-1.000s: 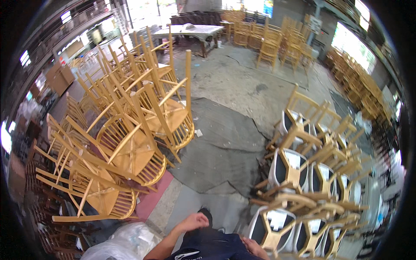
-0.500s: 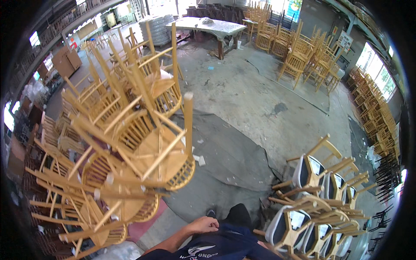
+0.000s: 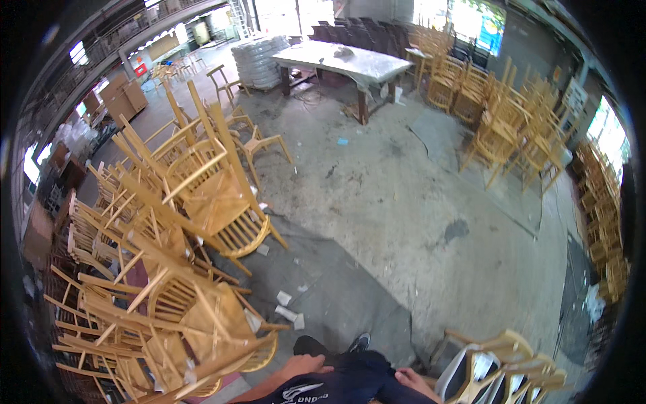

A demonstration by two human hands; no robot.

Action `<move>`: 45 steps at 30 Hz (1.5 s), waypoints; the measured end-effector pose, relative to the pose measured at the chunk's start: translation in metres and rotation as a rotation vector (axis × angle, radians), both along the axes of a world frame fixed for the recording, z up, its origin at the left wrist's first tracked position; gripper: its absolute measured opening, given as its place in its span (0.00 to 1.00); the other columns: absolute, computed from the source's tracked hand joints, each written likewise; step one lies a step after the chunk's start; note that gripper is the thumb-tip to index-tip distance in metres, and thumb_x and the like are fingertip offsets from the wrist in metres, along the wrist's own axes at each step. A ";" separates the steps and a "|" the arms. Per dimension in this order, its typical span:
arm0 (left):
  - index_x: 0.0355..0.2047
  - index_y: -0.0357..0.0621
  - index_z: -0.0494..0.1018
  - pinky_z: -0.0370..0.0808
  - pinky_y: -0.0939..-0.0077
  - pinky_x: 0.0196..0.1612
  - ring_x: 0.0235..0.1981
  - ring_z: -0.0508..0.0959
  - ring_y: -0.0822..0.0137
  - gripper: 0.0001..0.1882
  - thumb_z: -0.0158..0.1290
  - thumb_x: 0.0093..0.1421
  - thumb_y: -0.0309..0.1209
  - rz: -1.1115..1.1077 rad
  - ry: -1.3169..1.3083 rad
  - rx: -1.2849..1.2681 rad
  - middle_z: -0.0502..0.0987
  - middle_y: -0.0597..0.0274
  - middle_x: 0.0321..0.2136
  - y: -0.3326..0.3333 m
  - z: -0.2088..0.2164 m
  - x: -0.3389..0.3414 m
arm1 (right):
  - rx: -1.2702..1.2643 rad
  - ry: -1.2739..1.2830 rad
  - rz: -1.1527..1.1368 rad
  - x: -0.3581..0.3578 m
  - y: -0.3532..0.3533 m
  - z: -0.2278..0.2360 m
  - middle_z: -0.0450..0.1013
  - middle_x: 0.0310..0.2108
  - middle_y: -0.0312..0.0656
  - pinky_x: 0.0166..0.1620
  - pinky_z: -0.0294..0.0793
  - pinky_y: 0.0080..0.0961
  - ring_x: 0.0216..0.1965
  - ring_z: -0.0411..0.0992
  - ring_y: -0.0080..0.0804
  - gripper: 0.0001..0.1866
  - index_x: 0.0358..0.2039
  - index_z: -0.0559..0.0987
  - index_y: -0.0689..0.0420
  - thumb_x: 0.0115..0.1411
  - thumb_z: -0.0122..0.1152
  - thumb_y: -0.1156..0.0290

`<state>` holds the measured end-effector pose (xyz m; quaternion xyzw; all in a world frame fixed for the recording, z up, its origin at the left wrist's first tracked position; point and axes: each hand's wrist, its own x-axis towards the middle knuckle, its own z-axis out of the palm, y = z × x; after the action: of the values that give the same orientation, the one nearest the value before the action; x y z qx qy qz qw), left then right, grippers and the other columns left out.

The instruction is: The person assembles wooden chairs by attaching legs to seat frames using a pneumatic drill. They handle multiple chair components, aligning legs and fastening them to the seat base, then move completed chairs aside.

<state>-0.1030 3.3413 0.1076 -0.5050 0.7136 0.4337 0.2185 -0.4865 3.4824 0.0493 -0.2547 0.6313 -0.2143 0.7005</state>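
My left hand (image 3: 306, 365) hangs in front of my dark shirt, its fingers loosely curled with no object seen in them. To the right of my body, my right hand (image 3: 416, 383) is low at the lower edge, fingers slightly apart and holding nothing I can see. Nearest to it stand wooden chairs with dark and white seats (image 3: 461, 377), tipped over and grouped together. On my left is a tangled pile of upturned wooden chairs (image 3: 215, 323) with spindle backs. Behind that pile, another upturned chair (image 3: 219, 195) points its legs upward.
A dark sheet (image 3: 336, 276) lies on the concrete floor (image 3: 404, 195), with white scraps (image 3: 288, 313) on it. Farther off are a covered table (image 3: 343, 60), a wrapped stack (image 3: 259, 62), cardboard boxes (image 3: 123, 94) and stacked chairs (image 3: 498, 128) at the far right.
The view has shifted forward, so the chairs on both sides sit lower and nearer. My right hand has come into view. A low wooden chair behind the left pile now shows.
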 end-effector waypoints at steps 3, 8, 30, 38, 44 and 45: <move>0.48 0.44 0.77 0.81 0.35 0.53 0.50 0.86 0.29 0.35 0.50 0.75 0.68 0.019 0.178 -0.018 0.87 0.32 0.39 -0.113 0.004 -0.058 | -0.205 0.445 0.289 -0.094 -0.069 -0.092 0.85 0.56 0.47 0.70 0.74 0.34 0.63 0.80 0.34 0.35 0.66 0.82 0.61 0.75 0.69 0.42; 0.43 0.45 0.74 0.81 0.33 0.48 0.46 0.87 0.28 0.33 0.52 0.75 0.67 0.192 0.180 -0.066 0.86 0.35 0.33 -0.266 -0.029 -0.077 | -0.051 0.368 0.319 -0.139 -0.277 -0.131 0.86 0.54 0.46 0.70 0.74 0.35 0.63 0.80 0.35 0.30 0.64 0.83 0.61 0.76 0.70 0.48; 0.45 0.44 0.80 0.80 0.45 0.46 0.45 0.87 0.39 0.23 0.62 0.73 0.54 0.617 0.315 -0.260 0.87 0.45 0.39 -1.119 -0.040 -0.130 | -0.059 -0.009 0.298 -0.196 -1.281 -0.078 0.87 0.35 0.36 0.34 0.79 0.29 0.30 0.80 0.27 0.08 0.43 0.91 0.60 0.67 0.75 0.71; 0.50 0.44 0.82 0.82 0.48 0.52 0.49 0.88 0.41 0.22 0.64 0.71 0.50 0.941 0.272 -0.471 0.89 0.45 0.44 -1.398 -0.027 -0.110 | -0.726 0.298 0.552 -0.051 -1.828 -0.076 0.85 0.30 0.45 0.36 0.83 0.35 0.32 0.85 0.36 0.12 0.48 0.88 0.60 0.69 0.67 0.67; 0.46 0.43 0.85 0.83 0.48 0.51 0.48 0.88 0.42 0.19 0.65 0.70 0.47 1.023 0.250 -0.453 0.89 0.45 0.43 -1.609 -0.052 -0.058 | -0.665 0.115 0.265 0.044 -2.061 -0.061 0.83 0.34 0.41 0.35 0.82 0.28 0.30 0.82 0.29 0.16 0.55 0.84 0.63 0.71 0.69 0.70; 0.46 0.43 0.85 0.83 0.48 0.51 0.47 0.88 0.43 0.19 0.65 0.70 0.47 1.030 0.271 -0.466 0.89 0.46 0.43 -1.646 -0.056 -0.046 | -0.598 0.104 0.259 0.055 -2.084 -0.074 0.83 0.34 0.42 0.34 0.82 0.29 0.31 0.82 0.30 0.15 0.54 0.84 0.65 0.69 0.68 0.73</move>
<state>-0.1486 1.6952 0.0512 -0.7617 0.4741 0.3765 -0.2309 -0.4317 1.3979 -0.0249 -0.5378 0.5376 -0.2861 0.5830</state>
